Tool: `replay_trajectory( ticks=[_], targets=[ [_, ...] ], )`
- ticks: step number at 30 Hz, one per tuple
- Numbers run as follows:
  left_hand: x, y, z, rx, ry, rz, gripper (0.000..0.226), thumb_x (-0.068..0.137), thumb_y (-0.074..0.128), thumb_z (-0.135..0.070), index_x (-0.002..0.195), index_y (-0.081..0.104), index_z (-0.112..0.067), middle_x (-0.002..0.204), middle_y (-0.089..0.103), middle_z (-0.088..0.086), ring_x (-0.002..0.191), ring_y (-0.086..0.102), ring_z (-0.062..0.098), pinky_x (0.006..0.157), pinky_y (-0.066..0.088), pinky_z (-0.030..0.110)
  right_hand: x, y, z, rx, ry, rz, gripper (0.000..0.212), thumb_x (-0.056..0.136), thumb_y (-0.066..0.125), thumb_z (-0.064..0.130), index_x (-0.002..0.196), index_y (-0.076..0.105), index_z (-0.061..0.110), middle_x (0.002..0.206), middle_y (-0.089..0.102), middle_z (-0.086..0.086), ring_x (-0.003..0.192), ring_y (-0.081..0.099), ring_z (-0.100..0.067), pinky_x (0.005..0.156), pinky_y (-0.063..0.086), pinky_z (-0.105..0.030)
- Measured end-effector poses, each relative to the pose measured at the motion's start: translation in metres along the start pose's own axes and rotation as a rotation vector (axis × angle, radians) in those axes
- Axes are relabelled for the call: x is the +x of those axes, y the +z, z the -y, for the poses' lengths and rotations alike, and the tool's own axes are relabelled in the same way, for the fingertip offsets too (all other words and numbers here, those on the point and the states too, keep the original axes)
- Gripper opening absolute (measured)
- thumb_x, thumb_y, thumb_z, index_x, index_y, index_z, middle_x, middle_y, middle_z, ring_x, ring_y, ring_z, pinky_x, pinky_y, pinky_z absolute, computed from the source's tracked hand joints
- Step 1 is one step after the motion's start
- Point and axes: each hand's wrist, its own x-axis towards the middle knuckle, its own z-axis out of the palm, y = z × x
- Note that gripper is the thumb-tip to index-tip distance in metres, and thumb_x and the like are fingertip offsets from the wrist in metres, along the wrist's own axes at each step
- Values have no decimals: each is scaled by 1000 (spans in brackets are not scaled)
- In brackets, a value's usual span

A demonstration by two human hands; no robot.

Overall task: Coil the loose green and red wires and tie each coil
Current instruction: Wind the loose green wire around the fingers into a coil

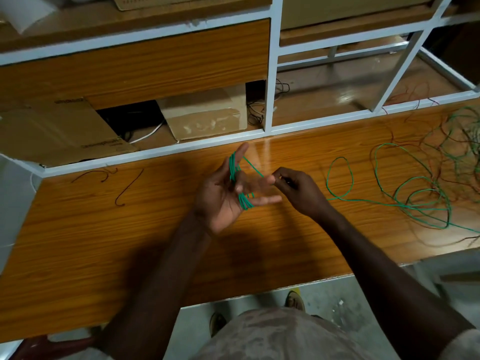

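Wooden bench (104, 229): our left hand (223, 196) spread wide, green wire (235, 172) coiled thumb to little finger. Right hand (298, 188) pinches its strand; red wire (446, 141) tangled far right.

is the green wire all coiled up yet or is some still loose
Partly coiled. Several turns of the green wire wrap the left hand; the right hand pinches it, and the rest sprawls loose on the table.

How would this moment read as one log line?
step: coiling | left hand: open, green wire wrapped round | right hand: pinching wire | red wire: loose
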Motion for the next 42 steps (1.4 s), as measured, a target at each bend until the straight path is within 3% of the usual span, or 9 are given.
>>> replay_trajectory(
  ticks=[6, 11, 16, 19, 21, 24, 28, 33, 42],
  targets=[
    [24, -11, -15, -124, 113, -139, 38, 116, 30, -42, 143, 52, -28, 83, 79, 7, 128, 65, 48, 95, 49, 81, -28, 23, 15, 12, -4, 117, 16, 107, 65, 24, 115, 79, 22, 99, 77, 21, 86, 64, 12, 80, 51, -25],
    [39, -19, -28, -51, 161, -383, 31, 115, 33, -44, 137, 51, -31, 94, 78, 13, 124, 68, 49, 97, 47, 80, -47, 24, 38, 37, 0, 347, 23, 107, 67, 26, 120, 81, 16, 72, 69, 30, 66, 61, 7, 65, 41, -14],
    [45, -54, -26, 674, 157, -658, 46, 116, 28, -48, 161, 34, -41, 78, 77, 8, 96, 79, 30, 97, 57, 58, -46, -8, 71, 28, -75, 414, 21, 107, 65, 31, 110, 81, 18, 65, 61, 4, 55, 50, -4, 54, 38, -24],
    [36, -82, -16, 1073, 93, -498, 54, 118, 25, -38, 170, 17, -26, 71, 74, 12, 77, 78, 22, 90, 58, 36, -35, -44, 82, -12, -83, 273, 21, 108, 62, 31, 107, 79, 21, 83, 75, 11, 69, 65, -8, 61, 51, -28],
    [31, -85, -6, 1141, -4, -356, 53, 119, 24, -30, 170, 17, -19, 66, 71, 16, 77, 76, 33, 101, 57, 43, -25, -61, 83, -15, -84, 173, 19, 108, 61, 27, 104, 78, 18, 77, 69, 19, 65, 58, -2, 59, 43, -16],
    [23, -66, 11, 945, -145, -179, 49, 119, 25, -23, 166, 29, -13, 45, 45, 10, 47, 60, 27, 96, 61, 54, -6, -72, 80, -11, -82, 27, 19, 109, 62, 23, 101, 76, 14, 81, 68, 18, 73, 59, 5, 65, 40, -14],
    [3, -35, 14, 718, -300, 19, 48, 117, 27, -40, 159, 47, -27, 48, 34, 5, 64, 70, 29, 109, 46, 70, 16, -74, 67, -76, -56, -125, 20, 108, 62, 34, 99, 74, 20, 96, 73, 8, 95, 68, -8, 77, 54, -37],
    [-16, -8, 2, 271, -373, 256, 54, 116, 20, -35, 166, 36, -22, 48, 16, 4, 48, 46, 12, 117, 27, 81, 25, -66, 44, -101, -50, -43, 18, 109, 60, 31, 100, 71, 22, 98, 73, 9, 97, 69, -8, 85, 58, -47],
    [-12, -5, -7, 26, -171, 235, 56, 117, 13, -40, 169, 27, -24, 51, 27, 1, 68, 68, 15, 115, 19, 87, 6, -29, 11, -93, -41, 56, 16, 111, 57, 32, 103, 69, 26, 99, 73, 10, 96, 70, -18, 85, 56, -51]
  ],
)
